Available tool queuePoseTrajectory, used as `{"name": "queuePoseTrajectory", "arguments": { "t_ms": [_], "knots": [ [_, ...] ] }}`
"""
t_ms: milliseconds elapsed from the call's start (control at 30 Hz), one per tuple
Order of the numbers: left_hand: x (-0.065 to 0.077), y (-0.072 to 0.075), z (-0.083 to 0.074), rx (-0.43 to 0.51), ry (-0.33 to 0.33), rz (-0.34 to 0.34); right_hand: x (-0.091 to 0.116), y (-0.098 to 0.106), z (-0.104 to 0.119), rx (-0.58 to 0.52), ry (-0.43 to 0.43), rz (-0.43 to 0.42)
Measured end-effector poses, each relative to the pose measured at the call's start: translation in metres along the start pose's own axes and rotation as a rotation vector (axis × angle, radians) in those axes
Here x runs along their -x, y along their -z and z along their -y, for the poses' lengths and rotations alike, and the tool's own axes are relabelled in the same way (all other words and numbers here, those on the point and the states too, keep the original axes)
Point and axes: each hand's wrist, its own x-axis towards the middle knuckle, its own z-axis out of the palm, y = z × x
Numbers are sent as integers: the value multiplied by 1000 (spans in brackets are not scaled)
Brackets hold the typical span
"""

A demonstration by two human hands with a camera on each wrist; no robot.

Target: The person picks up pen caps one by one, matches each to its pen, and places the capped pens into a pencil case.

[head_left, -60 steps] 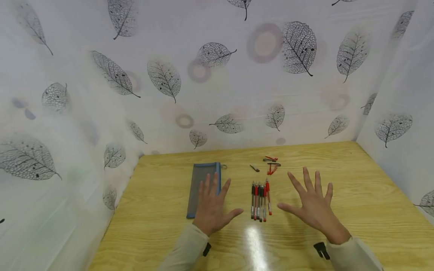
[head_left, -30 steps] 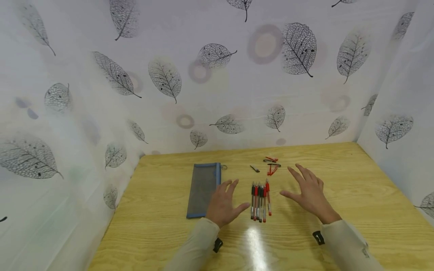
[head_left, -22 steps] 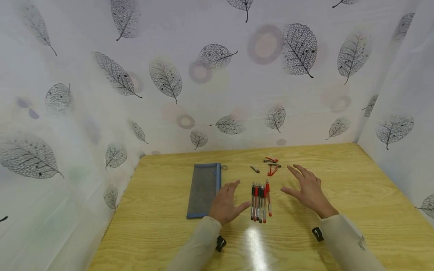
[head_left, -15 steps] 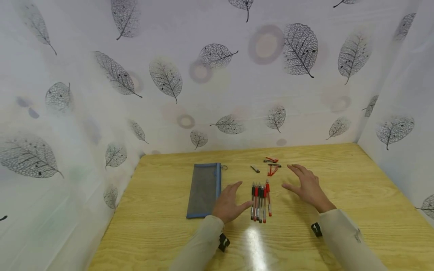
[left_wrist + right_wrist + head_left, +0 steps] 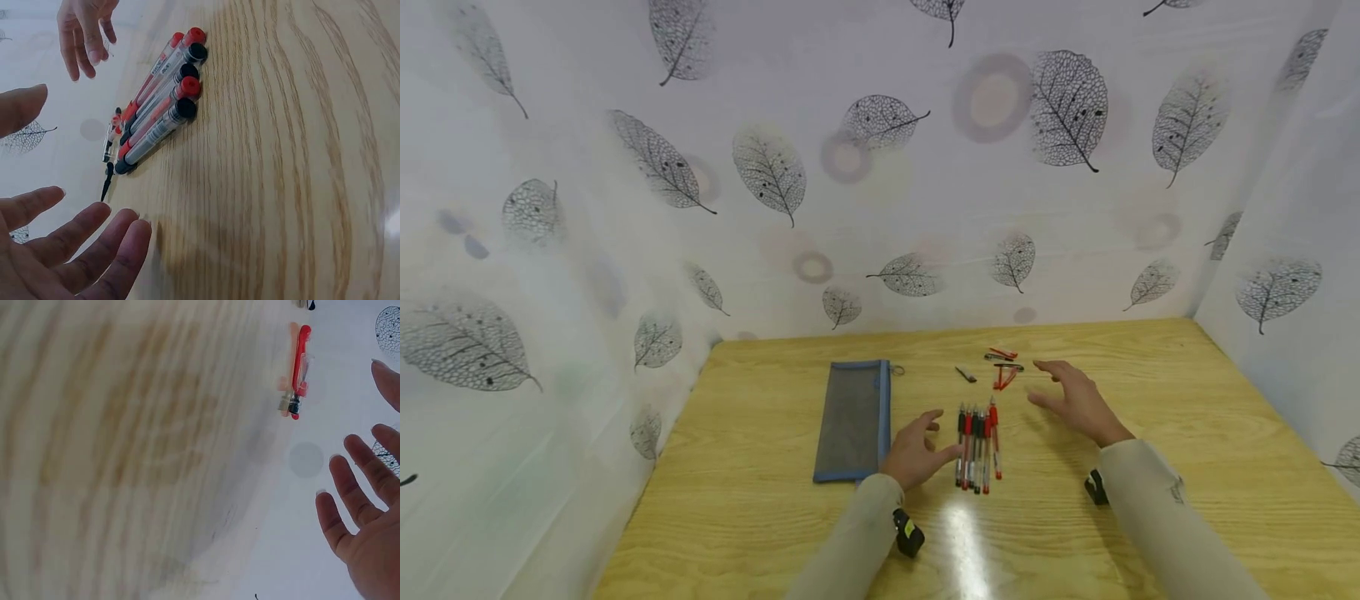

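Observation:
Several gel pens with red and black grips lie uncapped, side by side, in front of me, tips pointing away. My left hand hovers just left of them, thumb near the pen row and fingers slightly bent, holding nothing. In the left wrist view, its fingers are spread apart beside the pens. To the right of the row, my right hand is raised with fingers relaxed and nothing in them. Beyond the pens lie several red and black pen caps, close to the right hand's fingertips, and a lone black cap.
A grey mesh zip pouch with blue edging lies flat left of the pens, partly behind the left hand. All of it rests on a wood-grain table. Leaf-patterned sheeting encloses the back and both sides.
Both hands have drawn in from a wide, spread-finger pose. The left moved rightward to the pens; the right moved slightly up toward the caps. Pens, caps and pouch have stayed put.

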Motion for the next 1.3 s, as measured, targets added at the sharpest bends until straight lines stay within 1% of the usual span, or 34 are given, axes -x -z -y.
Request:
{"name": "queuePoseTrajectory", "arguments": {
  "t_ms": [167,433,667,900,1000,1133,1300],
  "knots": [
    [-4,-4,4,80,45,7,-9,-1,-7,-56,1,31],
    [-12,-9,9,213,85,-1,-19,-4,-21,-132,-47,43],
    [-17,-13,13,229,77,-25,-26,-5,-29,-192,-67,54],
    [-23,-20,17,300,72,-56,-33,-3,-37,-309,-141,76],
    [-25,-23,19,328,69,-60,-35,-4,-38,-349,-151,75],
    [-27,-26,21,361,106,-68,-37,-5,-38,-361,-146,62],
    [-29,-27,21,378,122,-66,-38,-7,-36,-366,-138,48]
  ]
}}
